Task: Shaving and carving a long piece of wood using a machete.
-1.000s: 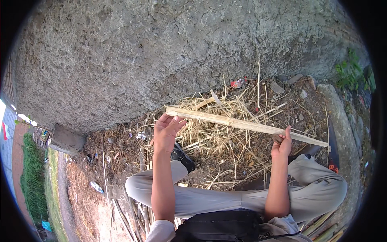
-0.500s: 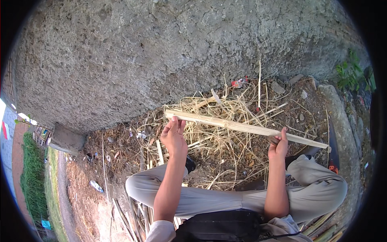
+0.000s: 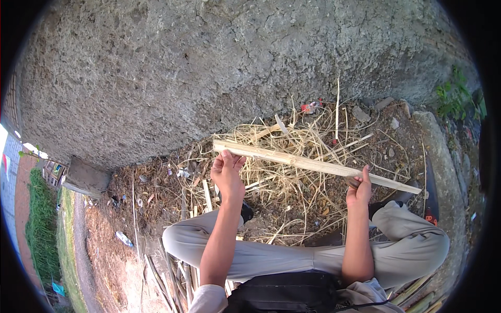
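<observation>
A long, pale split bamboo strip (image 3: 295, 160) stretches across in front of me, its right end lower in the picture than its left. My left hand (image 3: 227, 177) pinches it close to the left end, thumb on top. Farther along, my right hand (image 3: 359, 189) grips the strip toward its other end, with the index finger pointing up. Below the strip, a heap of thin, curly shavings (image 3: 313, 135) covers the ground between my bent legs and the wall.
A rough grey wall (image 3: 209, 62) rises beyond the heap. At right lies a saw with an orange-red handle (image 3: 431, 217), beside a concrete edge (image 3: 443, 151). Bamboo poles (image 3: 162, 281) lie at lower left. A crumpled red wrapper (image 3: 311, 107) sits against the wall.
My left hand has shifted very slightly to the right and the strip's right end sits a little lower and farther left. Both hands keep their hold.
</observation>
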A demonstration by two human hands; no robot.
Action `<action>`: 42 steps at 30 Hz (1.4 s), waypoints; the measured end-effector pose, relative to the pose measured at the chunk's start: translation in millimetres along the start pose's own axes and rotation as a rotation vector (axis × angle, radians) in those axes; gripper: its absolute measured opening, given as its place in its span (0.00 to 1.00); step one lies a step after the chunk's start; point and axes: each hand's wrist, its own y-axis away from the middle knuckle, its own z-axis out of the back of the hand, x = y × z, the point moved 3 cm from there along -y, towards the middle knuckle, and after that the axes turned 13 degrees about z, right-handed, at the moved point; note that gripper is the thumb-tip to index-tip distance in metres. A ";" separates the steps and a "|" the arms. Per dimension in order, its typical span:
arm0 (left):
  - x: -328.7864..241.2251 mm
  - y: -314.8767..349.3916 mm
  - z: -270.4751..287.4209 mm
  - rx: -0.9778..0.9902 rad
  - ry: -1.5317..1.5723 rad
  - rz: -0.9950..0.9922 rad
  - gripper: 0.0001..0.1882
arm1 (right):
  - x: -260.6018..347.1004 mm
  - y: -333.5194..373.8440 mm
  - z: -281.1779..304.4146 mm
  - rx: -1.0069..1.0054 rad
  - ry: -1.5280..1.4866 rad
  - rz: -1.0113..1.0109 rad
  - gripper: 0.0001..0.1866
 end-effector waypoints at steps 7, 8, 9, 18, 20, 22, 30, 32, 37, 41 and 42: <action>1.2 -1.9 -2.1 0.077 0.040 -0.036 0.10 | -3.8 -5.0 4.4 0.006 0.002 -0.003 0.09; 1.4 -1.2 -3.7 0.077 0.041 -0.035 0.10 | -5.7 -7.8 6.3 0.008 0.004 0.003 0.09; -2.5 3.8 -10.0 0.091 0.050 -0.051 0.08 | -6.2 -8.4 6.9 0.009 0.006 0.008 0.09; -15.7 11.8 -19.3 0.099 0.112 0.013 0.05 | -7.3 -8.1 8.4 -0.048 0.000 0.001 0.08; -14.7 10.7 -17.7 0.099 0.101 0.020 0.06 | -6.0 -6.4 7.3 -0.045 -0.002 0.000 0.09; -13.1 8.7 -14.1 0.137 0.146 0.013 0.06 | -6.6 -4.4 6.5 -0.037 -0.001 0.002 0.09; 24.7 3.5 -8.6 0.174 0.262 0.366 0.10 | -11.0 0.4 5.6 -0.057 -0.035 -0.073 0.09; 36.6 5.7 -9.6 0.186 0.182 0.462 0.09 | -12.5 2.8 3.6 -0.063 -0.050 -0.083 0.09; 49.4 19.4 -23.4 0.298 -0.038 0.439 0.08 | -13.5 9.6 0.3 -0.016 -0.069 -0.113 0.09; 61.0 41.7 -45.8 0.375 -0.416 0.319 0.06 | -15.4 19.4 -5.7 -0.005 -0.069 -0.145 0.10; 63.8 42.0 -47.1 0.375 -0.416 0.318 0.06 | -15.3 23.9 -7.4 -0.035 -0.039 -0.158 0.10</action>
